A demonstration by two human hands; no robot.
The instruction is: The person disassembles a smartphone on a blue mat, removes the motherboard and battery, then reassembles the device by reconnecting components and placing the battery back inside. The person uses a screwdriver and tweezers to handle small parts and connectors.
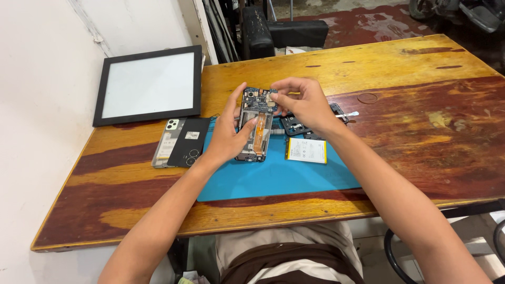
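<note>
Both hands are gripping an opened phone (256,126) over the blue mat (273,176): left hand (227,134) is clasping its side, right hand (305,105) is pinching its top edge. Just right of them, a battery (306,150) is lying.

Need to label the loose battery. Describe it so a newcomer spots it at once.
Start at the blue mat on the wooden table. The battery lies flat on the mat, just right of the opened phone. It alone is a white rectangle with yellow edging.
</note>
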